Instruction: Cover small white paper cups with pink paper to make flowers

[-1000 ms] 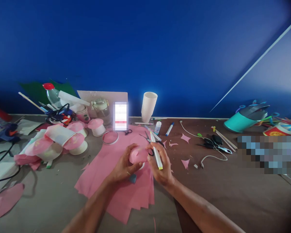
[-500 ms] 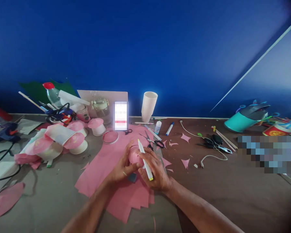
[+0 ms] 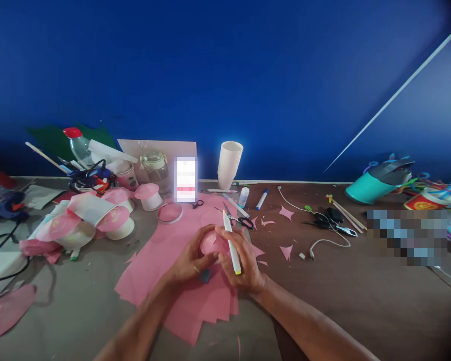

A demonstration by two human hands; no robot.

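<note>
My left hand (image 3: 186,260) is curled around the left side of a pink, rounded paper piece (image 3: 211,242); whether a cup sits beneath it is hidden. On the other side, my right hand (image 3: 248,271) grips a white marker with yellow ends (image 3: 231,245), which slants up toward the back. Its fingers also rest against the pink piece. Below both hands lie overlapping pink paper sheets (image 3: 146,273), and a small dark blue piece (image 3: 205,276) shows near my left wrist. Scissors (image 3: 240,220) lie just beyond my right hand.
Stacked white paper cups (image 3: 229,168), a glue bottle (image 3: 243,197) and a blue-capped marker (image 3: 262,199) stand or lie behind. Pink-topped cups (image 3: 149,196) crowd the left. Pink scraps (image 3: 286,212), a cable (image 3: 328,244) and a teal container (image 3: 376,183) are on the right.
The marker has shifted slightly right and stands steeper in my right hand. My right fingers have moved toward the far right side of the pink piece, showing more of its top.
</note>
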